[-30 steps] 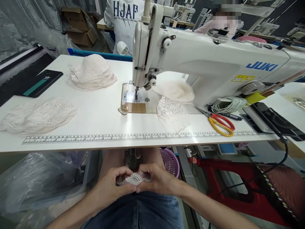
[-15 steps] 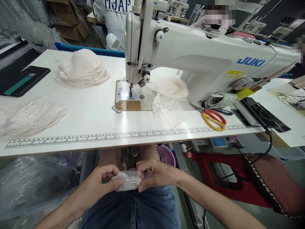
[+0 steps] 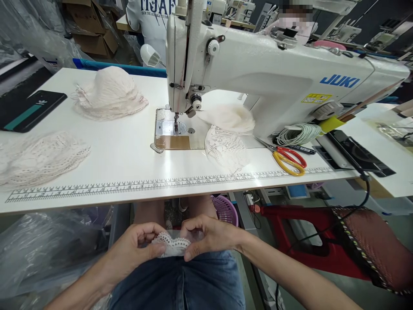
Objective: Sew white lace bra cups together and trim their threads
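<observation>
A small piece of white lace fabric [image 3: 174,245] with a scalloped edge is stretched between my hands, over my lap and below the table edge. My left hand [image 3: 145,243] pinches its left end between thumb and fingers. The right end is pinched by my right hand [image 3: 201,239], with sheer cloth showing behind the fingers. On the table ahead stands a white sewing machine [image 3: 258,69]; its presser foot [image 3: 176,125] is apart from any cloth. Pale lace cup pieces [image 3: 226,146] lie right of the needle plate.
Stacked pale lace cups [image 3: 111,92] and a flatter lace pile [image 3: 45,157] lie on the left of the table, near a black phone-like item [image 3: 34,110]. Scissors [image 3: 287,161] and coiled cord [image 3: 298,134] are at right. A red stool [image 3: 290,249] and purple basket [image 3: 226,211] stand below.
Both hands keep their pinch on the lace; the right hand has shifted very slightly left. The rest of the scene stays put apart from a slight camera shift.
</observation>
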Available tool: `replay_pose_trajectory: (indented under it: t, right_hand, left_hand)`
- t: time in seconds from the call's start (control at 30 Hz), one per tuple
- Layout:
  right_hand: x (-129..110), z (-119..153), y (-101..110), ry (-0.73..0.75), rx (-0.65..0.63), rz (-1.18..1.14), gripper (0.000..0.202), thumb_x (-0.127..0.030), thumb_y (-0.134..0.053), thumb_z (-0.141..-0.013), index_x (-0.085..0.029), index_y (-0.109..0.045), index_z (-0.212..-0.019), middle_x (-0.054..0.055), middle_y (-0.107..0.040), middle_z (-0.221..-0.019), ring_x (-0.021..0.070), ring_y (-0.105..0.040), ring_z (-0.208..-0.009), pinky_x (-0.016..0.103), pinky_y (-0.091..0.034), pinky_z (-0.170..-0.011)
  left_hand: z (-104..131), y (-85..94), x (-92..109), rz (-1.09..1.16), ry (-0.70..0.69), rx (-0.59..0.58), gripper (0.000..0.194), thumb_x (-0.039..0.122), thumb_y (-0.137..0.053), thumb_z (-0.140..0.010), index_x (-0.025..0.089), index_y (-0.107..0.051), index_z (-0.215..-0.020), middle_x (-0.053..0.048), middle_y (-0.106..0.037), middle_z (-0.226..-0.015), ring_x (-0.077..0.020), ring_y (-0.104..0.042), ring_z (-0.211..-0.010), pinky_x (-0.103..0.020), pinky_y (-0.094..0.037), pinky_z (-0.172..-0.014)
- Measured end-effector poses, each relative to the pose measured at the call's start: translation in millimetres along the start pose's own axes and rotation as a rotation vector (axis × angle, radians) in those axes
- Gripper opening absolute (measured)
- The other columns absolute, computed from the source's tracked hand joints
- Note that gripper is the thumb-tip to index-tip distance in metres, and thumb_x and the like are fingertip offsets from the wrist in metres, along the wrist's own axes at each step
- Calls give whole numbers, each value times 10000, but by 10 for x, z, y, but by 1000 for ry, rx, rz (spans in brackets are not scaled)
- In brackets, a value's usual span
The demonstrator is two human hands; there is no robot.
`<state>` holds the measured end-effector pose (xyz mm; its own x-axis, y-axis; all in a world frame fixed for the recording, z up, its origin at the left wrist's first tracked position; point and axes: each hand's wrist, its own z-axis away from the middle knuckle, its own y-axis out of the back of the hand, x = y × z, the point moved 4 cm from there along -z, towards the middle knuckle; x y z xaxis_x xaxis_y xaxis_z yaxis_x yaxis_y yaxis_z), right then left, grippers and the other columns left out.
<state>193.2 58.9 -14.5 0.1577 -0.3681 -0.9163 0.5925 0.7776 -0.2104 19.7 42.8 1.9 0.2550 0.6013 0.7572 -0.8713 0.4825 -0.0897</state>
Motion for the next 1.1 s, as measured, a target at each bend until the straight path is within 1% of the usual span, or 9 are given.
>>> replay_pose_trajectory:
  t: [0.1, 0.2, 0.37, 0.57, 0.73, 0.8, 0.87, 0.97, 1.1]
  right_hand:
    - [2, -16, -6, 0, 5, 7, 313, -400, -741, -683, -124, -653, -799, -35, -529, -677, 67, -429, -601, 177, -324, -518]
    - [5, -24, 0, 8, 15, 8, 280, -373, -732, -704, -120, -666, -805, -29, -535, -700, 66, -434, -607, 175, -331, -523]
    - [3, -29, 5, 4, 14, -1, 249, -343, -733, -709, -124, -663, -802, -27, -544, -717, 66, -450, -615, 180, -344, -545]
    - [-6, -23, 28, -15, 36, 20, 296, -392, -754, -670, -129, -647, -754, -36, -529, -704, 68, -435, -615, 182, -324, -544]
    - [1, -5, 48, -2, 52, 48, 299, -397, -751, -672, -131, -624, -725, -40, -494, -699, 70, -405, -620, 187, -286, -543]
    - [3, -30, 11, -8, 24, 66, 311, -406, -750, -669, -137, -626, -765, -46, -482, -676, 72, -394, -612, 190, -289, -544]
    - [-1, -72, -33, -4, 18, 64, 319, -422, -723, -700, -132, -619, -782, -44, -488, -654, 76, -410, -604, 196, -309, -552]
    - [-21, -121, -67, 41, 78, 117, 343, -460, -667, -752, -123, -607, -747, -21, -524, -657, 98, -467, -623, 204, -338, -554]
    - [-92, -87, -66, 180, 230, 408, 316, -437, -619, -813, -131, -612, -736, 2, -547, -717, 110, -484, -664, 211, -345, -576]
  left_hand:
    - [1, 15, 0, -36, -18, 11, 288, 414, -694, -698, 153, -651, -811, -17, -656, -756, -161, -558, -729, -239, -394, -663]
    - [2, 36, -4, -65, -32, 14, 281, 412, -676, -714, 156, -659, -828, -27, -668, -775, -172, -569, -744, -240, -401, -660]
    - [3, 45, 13, -134, -73, -3, 238, 380, -666, -735, 160, -663, -827, -20, -659, -778, -169, -560, -754, -232, -392, -667]
    - [-35, 30, 45, -175, -106, -45, 214, 326, -685, -707, 148, -666, -823, 6, -612, -746, -148, -512, -716, -222, -366, -653]
    - [-47, 30, 43, -211, -133, 20, 182, 323, -667, -706, 142, -649, -694, 26, -562, -661, -140, -490, -670, -220, -358, -631]
    - [-48, 12, 69, -239, -185, 43, 157, 295, -646, -714, 148, -644, -660, 20, -572, -681, -150, -513, -696, -226, -375, -666]
    - [-44, -11, 95, -278, -234, 48, 149, 291, -623, -733, 155, -656, -683, 5, -603, -734, -169, -546, -746, -236, -389, -708]
    - [-30, -14, 87, -388, -229, 76, 188, 343, -595, -775, 177, -675, -741, -5, -644, -767, -199, -566, -799, -255, -388, -735]
    - [-6, 29, 38, -519, -226, 187, 162, 345, -593, -801, 206, -674, -776, 7, -670, -787, -210, -565, -828, -274, -367, -761]
